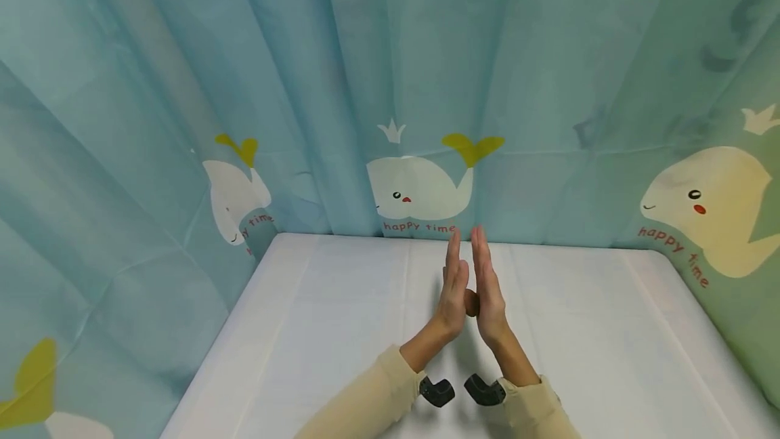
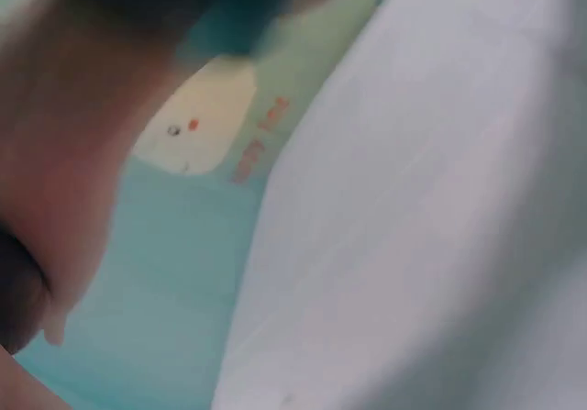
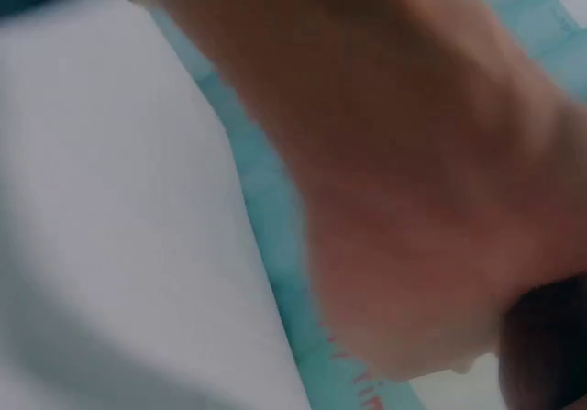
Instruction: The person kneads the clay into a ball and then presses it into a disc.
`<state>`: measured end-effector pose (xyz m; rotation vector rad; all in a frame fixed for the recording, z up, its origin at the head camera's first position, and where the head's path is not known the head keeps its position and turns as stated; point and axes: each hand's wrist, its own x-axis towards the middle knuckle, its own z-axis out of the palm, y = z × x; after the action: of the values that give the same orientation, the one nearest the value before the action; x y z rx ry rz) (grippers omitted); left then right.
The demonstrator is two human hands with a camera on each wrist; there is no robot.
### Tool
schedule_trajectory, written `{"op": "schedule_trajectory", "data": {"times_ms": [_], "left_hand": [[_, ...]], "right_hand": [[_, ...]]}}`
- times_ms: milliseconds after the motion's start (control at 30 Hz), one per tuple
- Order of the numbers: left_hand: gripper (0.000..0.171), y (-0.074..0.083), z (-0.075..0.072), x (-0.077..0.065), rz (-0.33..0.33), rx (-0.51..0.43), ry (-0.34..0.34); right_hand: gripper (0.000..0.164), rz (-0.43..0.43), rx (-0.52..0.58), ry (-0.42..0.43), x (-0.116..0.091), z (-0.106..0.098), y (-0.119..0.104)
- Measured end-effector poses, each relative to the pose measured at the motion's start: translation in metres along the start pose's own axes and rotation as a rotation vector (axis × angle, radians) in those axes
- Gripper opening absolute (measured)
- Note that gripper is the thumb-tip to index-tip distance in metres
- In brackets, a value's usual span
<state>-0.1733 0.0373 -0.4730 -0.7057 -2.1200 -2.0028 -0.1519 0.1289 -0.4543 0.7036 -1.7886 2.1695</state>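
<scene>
My left hand [image 1: 452, 297] and right hand [image 1: 490, 297] stand upright above the table, palms facing each other and fingers straight. Between the palms sits a small brown ball [image 1: 472, 303], partly covered by the hands. It looks dark and rounded at the left edge of the left wrist view, where the ball [image 2: 18, 295] is cut off by the frame. At the lower right of the right wrist view the ball [image 3: 548, 346] shows again, against a palm. What it is made of I cannot tell. The fingertips of the two hands are slightly apart.
A white table [image 1: 341, 303] lies under the hands. Behind it and at both sides hangs a light blue-green curtain [image 1: 548, 87] printed with white whales. Black wrist cameras, the left one [image 1: 437, 392] and the right one [image 1: 485, 390], sit by the cream sleeves.
</scene>
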Motion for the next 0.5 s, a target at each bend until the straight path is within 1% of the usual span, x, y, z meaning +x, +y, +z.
{"op": "schedule_trajectory", "data": {"times_ms": [100, 200, 300, 400, 500], "left_hand": [[0.065, -0.003, 0.005, -0.008, -0.012, -0.020, -0.024], [0.064, -0.004, 0.009, -0.014, -0.021, -0.051, -0.022], [0.063, -0.001, 0.011, -0.018, -0.038, -0.099, -0.025], [0.063, 0.006, 0.012, -0.017, -0.053, -0.155, -0.010], [0.063, 0.013, 0.010, -0.008, -0.043, -0.220, 0.039]], "right_hand": [[0.057, 0.007, -0.022, 0.030, 0.006, -0.007, 0.002], [0.056, 0.032, -0.040, 0.035, 0.010, -0.014, 0.007], [0.056, 0.065, -0.024, 0.046, 0.011, -0.019, 0.014], [0.057, 0.102, 0.011, 0.059, 0.010, -0.019, 0.021], [0.059, 0.130, 0.021, 0.040, 0.005, -0.014, 0.027]]}}
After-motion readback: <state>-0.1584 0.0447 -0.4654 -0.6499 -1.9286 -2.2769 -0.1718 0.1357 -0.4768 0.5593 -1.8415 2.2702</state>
